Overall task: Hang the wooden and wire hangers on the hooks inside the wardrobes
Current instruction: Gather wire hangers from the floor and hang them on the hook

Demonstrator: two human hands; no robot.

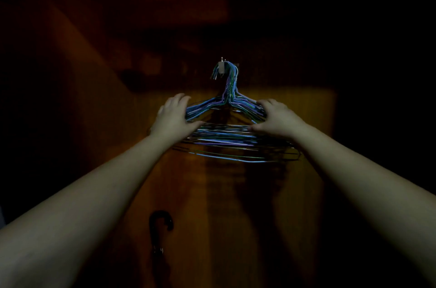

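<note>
At the left side of the dim wardrobe, the left hand [175,115] lies over the left shoulder of the bundle of wire hangers [226,122], its fingers curved over the sloping wires and its thumb reaching under toward the bottom bars, so it holds the bundle from that end. Low down, near the left forearm, a dark umbrella handle [160,220] shows against the wooden back panel [295,108]. Moving to the middle, the many thin hangers, coated in blue, purple and green, hang with their necks gathered together on a small metal hook [221,67] fixed to the panel; whether every neck sits fully on it I cannot tell in this light. The bottom bars spread apart like a fan, which tells me the bundle is loose. Each hanger is probably light and springy, but so many together should have some weight, and the smooth coating may let them slide against each other and tangle. On the right, the right hand [274,117] grips the right shoulder in the same manner, fingers curled over, thumb below. Holding both shoulders close to the necks seems the best place, since it keeps the wires squeezed together.
</note>
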